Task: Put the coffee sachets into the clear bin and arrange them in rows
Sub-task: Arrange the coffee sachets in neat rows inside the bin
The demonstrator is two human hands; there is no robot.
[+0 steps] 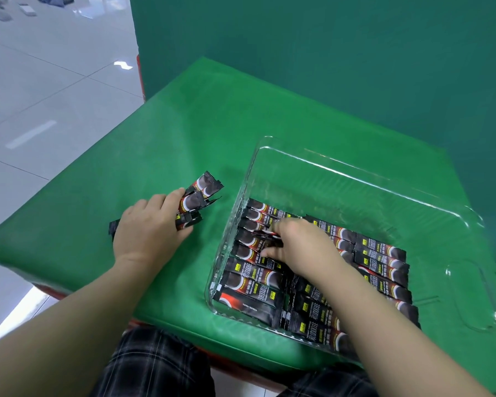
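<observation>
The clear bin (355, 173) stands on the right of the green table. Inside it, dark coffee sachets (249, 282) lie flat in rows across the near half. My right hand (295, 242) reaches into the bin and its fingertips pinch one sachet (262, 232) in the left row. To the left of the bin, my left hand (146, 224) lies on the table over a small bundle of loose sachets (198, 196), gripping them; their ends stick out past my fingers and behind my wrist.
The green table (198, 124) ends at a near edge just above my lap and a left edge beside white floor tiles (40, 96). A green wall (327, 38) rises behind. The bin's far half holds no sachets.
</observation>
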